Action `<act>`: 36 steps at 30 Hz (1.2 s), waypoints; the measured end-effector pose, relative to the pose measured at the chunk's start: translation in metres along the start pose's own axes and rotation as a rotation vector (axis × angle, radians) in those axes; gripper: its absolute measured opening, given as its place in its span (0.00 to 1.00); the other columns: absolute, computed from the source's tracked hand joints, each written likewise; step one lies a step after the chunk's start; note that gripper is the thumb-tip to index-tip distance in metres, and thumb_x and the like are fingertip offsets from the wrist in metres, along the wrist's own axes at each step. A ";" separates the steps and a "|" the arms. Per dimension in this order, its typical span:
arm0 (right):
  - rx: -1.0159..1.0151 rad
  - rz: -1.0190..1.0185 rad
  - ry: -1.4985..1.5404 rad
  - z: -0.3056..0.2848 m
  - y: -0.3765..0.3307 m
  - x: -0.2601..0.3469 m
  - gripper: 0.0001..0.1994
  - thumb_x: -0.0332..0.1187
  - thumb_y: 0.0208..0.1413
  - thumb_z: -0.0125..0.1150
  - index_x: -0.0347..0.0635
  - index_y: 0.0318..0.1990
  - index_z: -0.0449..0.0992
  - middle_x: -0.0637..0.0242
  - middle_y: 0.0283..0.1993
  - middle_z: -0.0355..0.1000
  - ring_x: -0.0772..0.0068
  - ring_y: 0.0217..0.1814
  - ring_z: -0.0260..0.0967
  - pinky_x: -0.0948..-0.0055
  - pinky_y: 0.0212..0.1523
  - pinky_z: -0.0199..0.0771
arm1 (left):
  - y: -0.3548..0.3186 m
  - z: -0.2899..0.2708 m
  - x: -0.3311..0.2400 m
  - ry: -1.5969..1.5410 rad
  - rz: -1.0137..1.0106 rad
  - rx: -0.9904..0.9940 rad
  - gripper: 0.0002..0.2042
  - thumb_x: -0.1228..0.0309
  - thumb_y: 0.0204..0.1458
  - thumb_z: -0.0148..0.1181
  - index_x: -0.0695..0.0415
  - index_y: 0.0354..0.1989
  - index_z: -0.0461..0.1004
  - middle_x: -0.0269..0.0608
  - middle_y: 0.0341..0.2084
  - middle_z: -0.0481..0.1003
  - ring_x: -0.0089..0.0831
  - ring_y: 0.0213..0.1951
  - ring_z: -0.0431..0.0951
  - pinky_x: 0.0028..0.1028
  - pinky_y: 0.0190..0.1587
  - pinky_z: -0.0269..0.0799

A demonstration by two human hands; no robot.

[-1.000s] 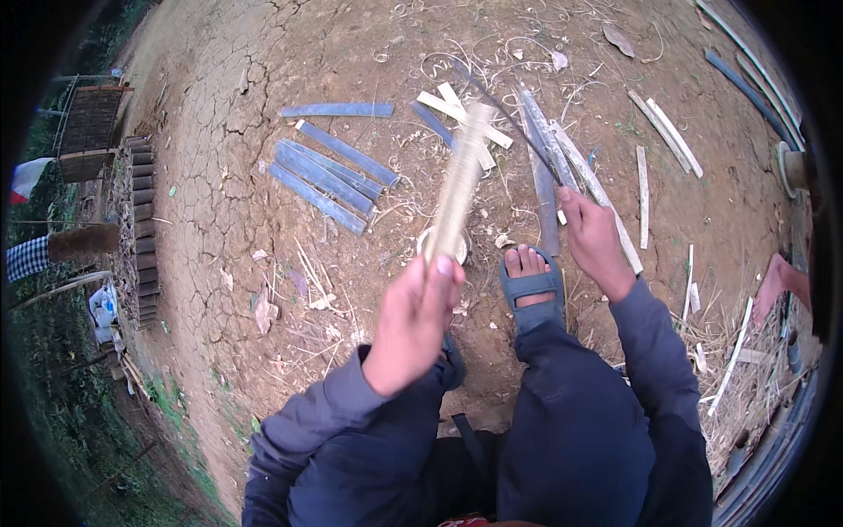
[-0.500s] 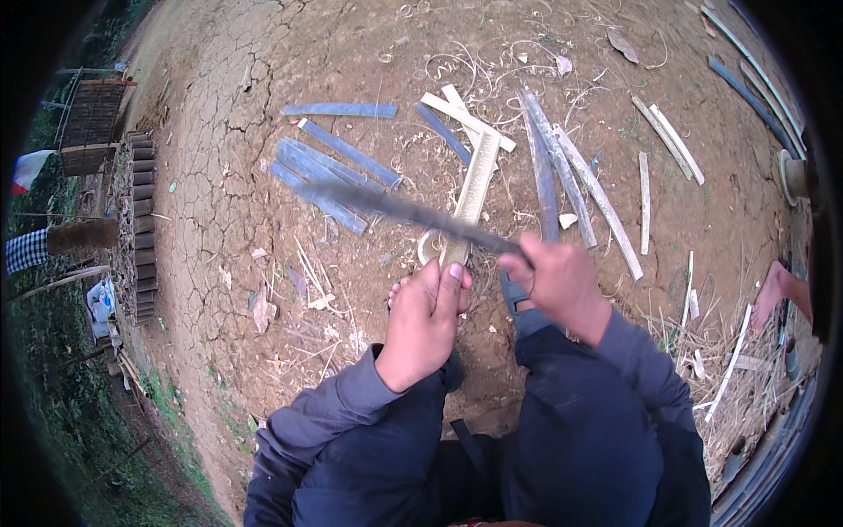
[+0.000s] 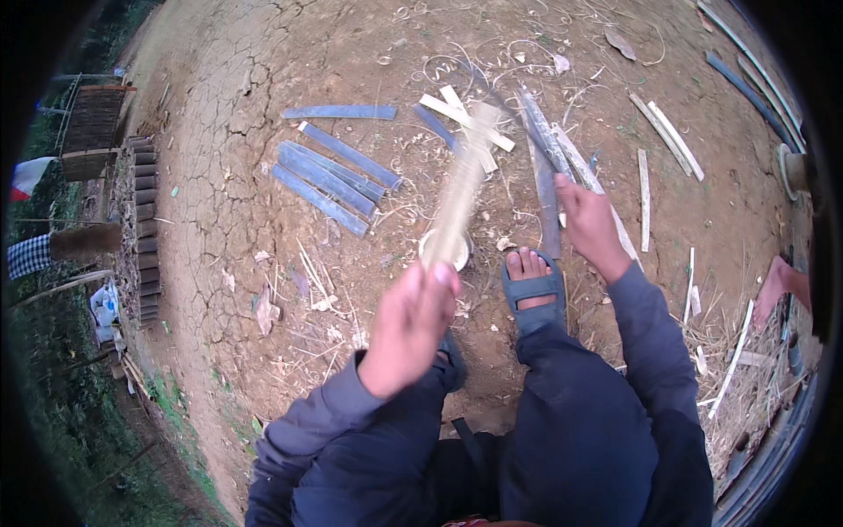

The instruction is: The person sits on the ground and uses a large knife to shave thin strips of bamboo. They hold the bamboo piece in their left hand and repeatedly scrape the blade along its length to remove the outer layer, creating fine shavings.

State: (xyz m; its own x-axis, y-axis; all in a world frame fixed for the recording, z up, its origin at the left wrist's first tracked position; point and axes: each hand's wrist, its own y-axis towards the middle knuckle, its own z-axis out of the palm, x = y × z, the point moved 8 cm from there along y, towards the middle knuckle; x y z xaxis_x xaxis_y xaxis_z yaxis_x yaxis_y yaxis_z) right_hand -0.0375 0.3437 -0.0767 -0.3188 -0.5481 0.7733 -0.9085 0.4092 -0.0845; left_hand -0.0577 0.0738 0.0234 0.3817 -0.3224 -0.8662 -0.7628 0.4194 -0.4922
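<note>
Slat (image 3: pixel 463 184) was judged light, stiff, best end-held. It was clasped by left hand (image 3: pixel 407 329), blade (image 3: pixel 539 140) by right hand (image 3: pixel 593 224).

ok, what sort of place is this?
Looks like an outdoor work yard, probably rural: bare, cracked dirt for a floor, green plants along the left edge, and dark strips lying on the ground.

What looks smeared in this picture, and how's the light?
Head view: the pale strip in the left hand is smeared, probably by motion; the dark blade in the right hand blurs too; the blue-grey strips look sharper; light seems soft, without hard shadows; the corners go black.
</note>
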 end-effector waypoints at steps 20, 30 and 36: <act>0.378 0.179 0.702 0.053 -0.047 0.096 0.09 0.31 0.57 0.67 0.35 0.39 0.78 0.80 0.20 0.68 0.92 0.20 0.60 0.83 0.20 0.57 | 0.033 -0.020 0.042 -0.486 -0.137 -0.169 0.20 0.57 0.65 0.51 0.56 0.58 0.65 0.40 0.47 0.69 0.27 0.50 0.70 0.28 0.49 0.67; 0.352 -0.013 0.368 -0.005 -0.011 0.069 0.11 0.33 0.57 0.68 0.36 0.41 0.78 0.76 0.26 0.71 0.86 0.30 0.65 0.78 0.32 0.66 | 0.022 -0.034 -0.064 1.375 0.842 -0.242 0.31 0.60 0.44 0.72 0.57 0.56 0.68 0.55 0.56 0.67 0.47 0.62 0.65 0.51 0.64 0.51; 0.173 -0.011 0.184 -0.007 -0.003 0.078 0.12 0.36 0.59 0.64 0.37 0.45 0.78 0.67 0.22 0.72 0.79 0.24 0.68 0.75 0.26 0.67 | 0.046 -0.035 0.049 0.379 -0.198 0.336 0.15 0.60 0.61 0.57 0.60 0.46 0.69 0.40 0.30 0.72 0.24 0.19 0.71 0.27 0.19 0.63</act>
State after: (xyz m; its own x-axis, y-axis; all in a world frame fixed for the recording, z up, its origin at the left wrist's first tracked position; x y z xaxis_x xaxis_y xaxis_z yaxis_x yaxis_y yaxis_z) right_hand -0.0578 0.3053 -0.0120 -0.2689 -0.4031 0.8748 -0.9493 0.2645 -0.1699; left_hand -0.0923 0.0480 -0.0391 0.2389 -0.6800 -0.6932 -0.4630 0.5477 -0.6969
